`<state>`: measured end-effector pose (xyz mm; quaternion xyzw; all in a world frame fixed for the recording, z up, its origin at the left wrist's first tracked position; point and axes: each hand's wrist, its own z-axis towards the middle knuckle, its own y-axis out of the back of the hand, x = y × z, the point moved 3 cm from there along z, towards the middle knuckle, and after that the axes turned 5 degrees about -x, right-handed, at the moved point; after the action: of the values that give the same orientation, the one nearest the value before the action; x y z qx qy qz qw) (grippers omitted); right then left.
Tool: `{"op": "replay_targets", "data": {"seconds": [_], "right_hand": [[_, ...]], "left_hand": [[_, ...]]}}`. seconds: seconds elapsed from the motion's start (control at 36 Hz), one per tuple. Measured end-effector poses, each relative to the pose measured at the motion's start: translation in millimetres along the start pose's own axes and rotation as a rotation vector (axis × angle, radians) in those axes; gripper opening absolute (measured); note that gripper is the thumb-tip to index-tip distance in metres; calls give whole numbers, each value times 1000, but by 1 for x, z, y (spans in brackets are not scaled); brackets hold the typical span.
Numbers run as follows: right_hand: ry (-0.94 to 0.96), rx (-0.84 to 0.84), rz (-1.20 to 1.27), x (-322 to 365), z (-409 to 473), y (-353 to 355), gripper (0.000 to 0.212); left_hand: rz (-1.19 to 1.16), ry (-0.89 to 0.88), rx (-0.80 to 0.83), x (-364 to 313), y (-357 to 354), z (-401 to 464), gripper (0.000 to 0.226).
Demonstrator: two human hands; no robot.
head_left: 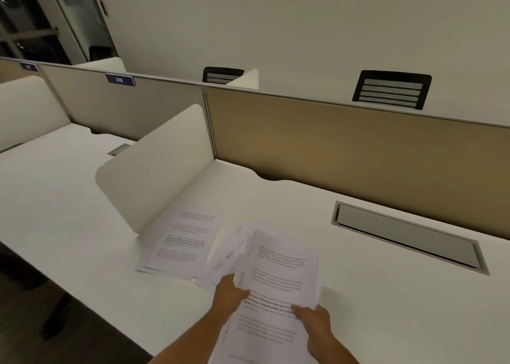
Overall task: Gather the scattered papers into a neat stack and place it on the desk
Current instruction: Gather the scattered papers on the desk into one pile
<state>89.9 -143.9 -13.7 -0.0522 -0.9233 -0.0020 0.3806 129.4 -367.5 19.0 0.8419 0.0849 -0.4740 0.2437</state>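
Observation:
A loose bundle of printed papers [278, 275] is lifted above the white desk [386, 294], its sheets fanned and uneven. My left hand [230, 294] grips the bundle's left edge, thumb on top. On the lower right edge my right hand [314, 322] pinches the same bundle. Further sheets [223, 258] poke out skewed behind the bundle on the left. Another few printed papers [179, 242] lie flat on the desk beside the white side divider [160, 165], apart from my hands.
A tan partition panel [345, 148] closes the desk's far side. A grey cable hatch [405, 236] is set into the desk at the right. Two black chair backs [392, 89] show beyond the partition. A neighbouring desk [55, 184] lies left of the divider.

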Motion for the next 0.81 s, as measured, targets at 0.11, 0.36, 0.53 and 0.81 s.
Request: {"op": "replay_targets", "data": {"seconds": [0.11,0.36,0.53,0.81], "right_hand": [[-9,-5,23,6,7,-17,21],[24,-156,50,13,44,-69,31],[-2,-294,58,15,66,-99,41],[-43,-382,-11,20,91,-136,48]], "left_hand": [[56,-21,12,-9,8,24,37],[108,-24,113,-13,18,100,48],[137,-44,189,-12,18,142,47],[279,-80,277,-10,20,197,38]]}}
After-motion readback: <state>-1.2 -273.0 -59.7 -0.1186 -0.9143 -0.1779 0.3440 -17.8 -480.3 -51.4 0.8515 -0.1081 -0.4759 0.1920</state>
